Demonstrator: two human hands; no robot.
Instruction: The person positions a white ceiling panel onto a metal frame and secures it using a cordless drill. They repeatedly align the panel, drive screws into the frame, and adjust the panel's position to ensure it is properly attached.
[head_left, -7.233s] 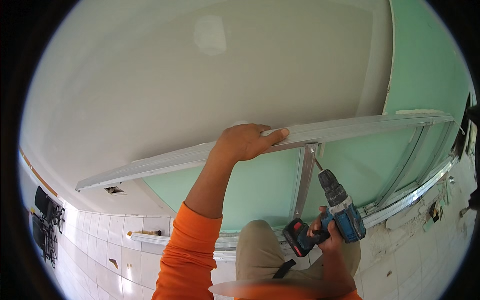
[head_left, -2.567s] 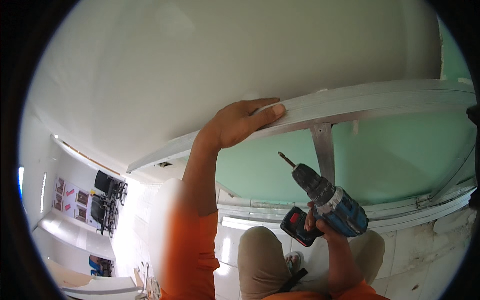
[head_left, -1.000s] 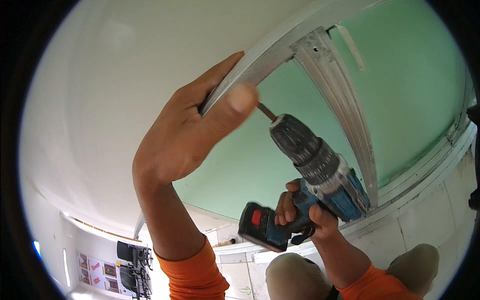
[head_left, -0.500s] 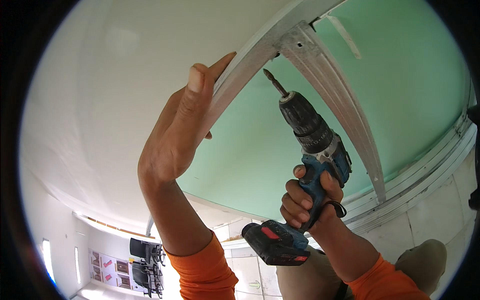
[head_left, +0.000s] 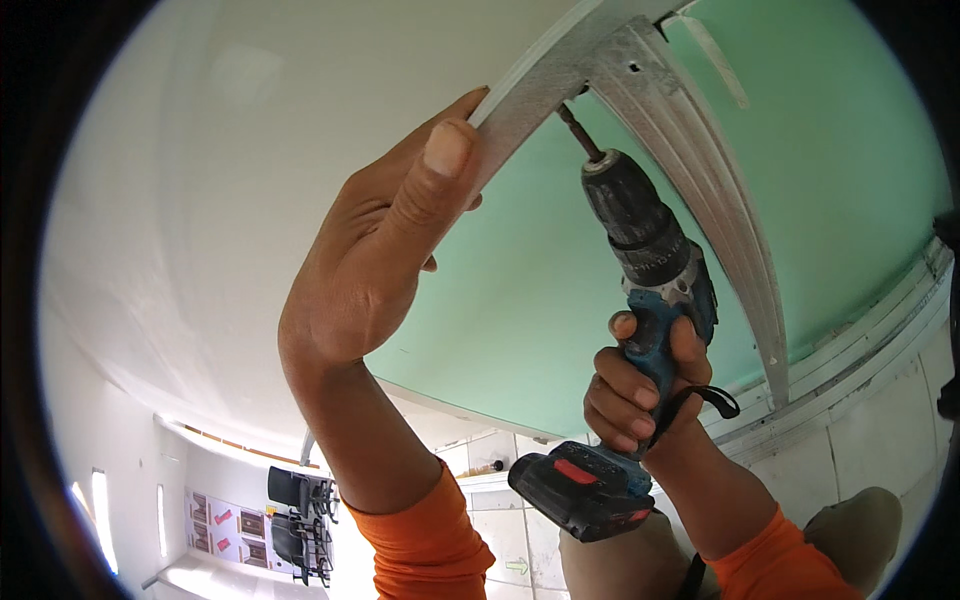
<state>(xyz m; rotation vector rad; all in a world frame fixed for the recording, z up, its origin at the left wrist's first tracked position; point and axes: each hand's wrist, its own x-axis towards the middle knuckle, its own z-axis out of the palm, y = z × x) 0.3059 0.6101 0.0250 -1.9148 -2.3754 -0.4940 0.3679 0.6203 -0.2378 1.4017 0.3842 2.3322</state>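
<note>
My left hand [head_left: 375, 240] is wrapped round the edge of a grey metal channel [head_left: 545, 95], thumb on the near face and fingers behind it. A blue and black cordless drill [head_left: 648, 235] is gripped by its handle in my right hand [head_left: 645, 385], pointing up and to the left. Its bit [head_left: 580, 132] reaches the channel's lower edge beside the joint with a ribbed metal stud [head_left: 715, 170]. Whether the tip touches metal or a screw I cannot tell. A small hole shows near the stud's top.
A green board [head_left: 500, 330] lies behind the stud, and a white panel [head_left: 200, 230] fills the left. More metal track [head_left: 840, 370] runs along the tiled floor [head_left: 800, 460] at the right. Black chairs [head_left: 290, 540] stand far off at lower left.
The drill has moved up and slightly right, bringing its bit to the channel's edge. My left hand has shifted a little to the right and still holds the channel.
</note>
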